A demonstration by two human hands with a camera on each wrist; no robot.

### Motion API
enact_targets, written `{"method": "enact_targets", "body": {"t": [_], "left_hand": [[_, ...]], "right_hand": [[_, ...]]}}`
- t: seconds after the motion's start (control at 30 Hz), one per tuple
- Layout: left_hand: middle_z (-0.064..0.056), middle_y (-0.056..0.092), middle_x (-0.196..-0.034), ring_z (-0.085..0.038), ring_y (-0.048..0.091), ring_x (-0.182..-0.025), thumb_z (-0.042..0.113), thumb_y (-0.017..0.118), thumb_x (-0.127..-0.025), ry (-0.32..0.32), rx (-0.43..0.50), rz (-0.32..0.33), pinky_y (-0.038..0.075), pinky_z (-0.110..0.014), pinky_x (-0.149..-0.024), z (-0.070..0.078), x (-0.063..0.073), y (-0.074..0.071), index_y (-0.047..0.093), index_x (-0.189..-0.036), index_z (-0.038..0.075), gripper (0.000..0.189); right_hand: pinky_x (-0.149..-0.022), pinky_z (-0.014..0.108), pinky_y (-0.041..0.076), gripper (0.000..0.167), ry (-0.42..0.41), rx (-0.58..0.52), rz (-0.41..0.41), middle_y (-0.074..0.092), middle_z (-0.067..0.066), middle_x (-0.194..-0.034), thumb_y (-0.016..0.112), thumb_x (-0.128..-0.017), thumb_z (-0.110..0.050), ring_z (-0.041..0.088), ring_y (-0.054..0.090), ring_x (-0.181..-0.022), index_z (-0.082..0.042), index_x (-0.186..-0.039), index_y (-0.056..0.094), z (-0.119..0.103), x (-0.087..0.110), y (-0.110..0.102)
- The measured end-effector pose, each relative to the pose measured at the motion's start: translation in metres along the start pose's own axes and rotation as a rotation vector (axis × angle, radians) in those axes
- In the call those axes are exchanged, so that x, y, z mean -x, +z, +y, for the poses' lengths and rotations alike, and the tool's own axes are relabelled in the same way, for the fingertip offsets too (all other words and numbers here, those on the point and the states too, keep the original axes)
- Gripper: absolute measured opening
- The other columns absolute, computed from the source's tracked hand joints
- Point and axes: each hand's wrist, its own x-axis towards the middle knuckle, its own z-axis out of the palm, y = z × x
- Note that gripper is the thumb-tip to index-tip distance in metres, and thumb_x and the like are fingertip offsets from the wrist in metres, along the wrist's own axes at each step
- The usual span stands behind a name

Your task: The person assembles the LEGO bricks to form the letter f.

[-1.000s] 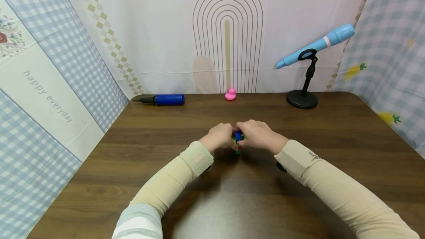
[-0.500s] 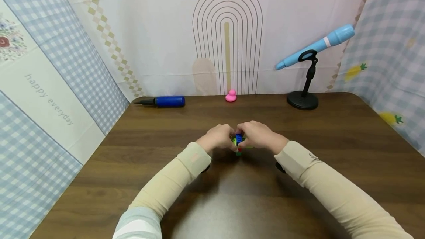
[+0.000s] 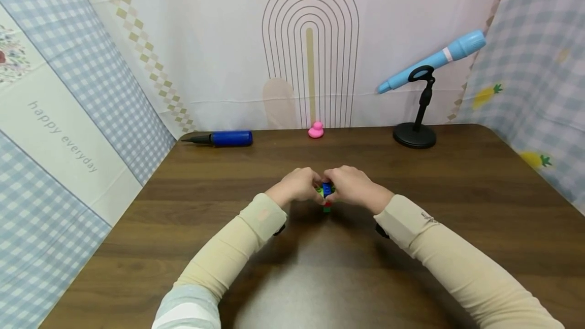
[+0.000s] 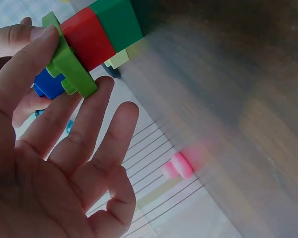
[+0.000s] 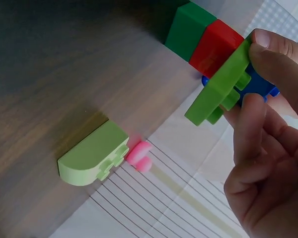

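A stack of toy building blocks stands on the wooden table between both hands. A dark green block [image 5: 188, 33] is at the bottom, with a red block [image 4: 88, 38] on it. Across the red one lies a lime-green studded plate [image 5: 221, 84], and a blue block [image 3: 326, 189] sits on top. My left hand [image 3: 297, 185] holds the stack from the left, its thumb against the lime plate. From the right, my right hand [image 3: 352, 182] pinches the upper part by the blue block. Fingers hide part of the blue block in both wrist views.
A pale green rounded block [image 5: 92, 156] lies on the table near the right hand. Along the back edge are a blue hand pump [image 3: 231, 138], a pink duck [image 3: 316, 130] and a black stand [image 3: 415, 135] holding a light blue toy microphone [image 3: 431, 62].
The left hand has shifted slightly left, and more of the lime plate shows. The right hand stays at the stack. The whole head view has shifted a little.
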Motion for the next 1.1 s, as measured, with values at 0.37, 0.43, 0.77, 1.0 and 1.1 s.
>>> {"method": "enact_targets", "body": {"t": [0.37, 0.43, 0.77, 1.0, 1.1], "left_hand": [[0.011, 0.057, -0.069, -0.012, 0.05, -0.071, 0.039, 0.077, -0.061, -0.109, -0.065, -0.014, 0.039, -0.029, -0.054, 0.01, 0.0, 0.0, 0.067, -0.082, 0.022, 0.029], [0.01, 0.058, -0.069, -0.013, 0.049, -0.071, 0.038, 0.077, -0.061, -0.114, -0.07, -0.012, 0.039, -0.03, -0.054, 0.011, 0.0, 0.0, 0.067, -0.082, 0.021, 0.029], [0.009, 0.058, -0.077, -0.012, 0.05, -0.075, 0.038, 0.077, -0.062, -0.133, -0.094, -0.011, 0.039, -0.029, -0.056, 0.011, -0.001, -0.003, 0.067, -0.09, 0.019, 0.035], [0.009, 0.058, -0.078, -0.012, 0.049, -0.076, 0.037, 0.077, -0.062, -0.144, -0.088, -0.009, 0.038, -0.03, -0.057, 0.013, 0.0, -0.002, 0.067, -0.09, 0.018, 0.034], [0.009, 0.058, -0.078, -0.012, 0.049, -0.077, 0.037, 0.077, -0.062, -0.151, -0.087, -0.011, 0.038, -0.029, -0.057, 0.014, 0.0, -0.002, 0.067, -0.09, 0.019, 0.035]], "right_hand": [[-0.063, 0.029, 0.045, 0.031, -0.089, -0.002, -0.064, 0.059, -0.002, -0.082, 0.071, -0.071, -0.029, 0.01, 0.052, -0.07, -0.011, -0.094, 0.06, 0.021, 0.004, -0.004], [-0.065, 0.031, 0.045, 0.033, -0.105, 0.002, -0.063, 0.06, -0.002, -0.085, 0.07, -0.073, -0.03, 0.012, 0.055, -0.074, -0.01, -0.097, 0.061, 0.029, 0.006, -0.007], [-0.067, 0.036, 0.044, 0.029, -0.046, 0.006, -0.011, 0.06, 0.0, -0.088, 0.062, -0.081, -0.024, 0.016, 0.055, -0.078, -0.007, -0.104, 0.06, 0.06, 0.013, -0.024], [-0.067, 0.038, 0.044, 0.023, 0.015, 0.024, 0.025, 0.061, 0.003, -0.089, 0.06, -0.082, -0.019, 0.017, 0.056, -0.079, -0.006, -0.101, 0.062, 0.077, 0.011, -0.018], [-0.067, 0.038, 0.044, 0.021, 0.043, 0.031, 0.038, 0.061, 0.004, -0.09, 0.059, -0.082, -0.018, 0.018, 0.056, -0.079, -0.005, -0.099, 0.062, 0.081, 0.01, -0.013]]}}
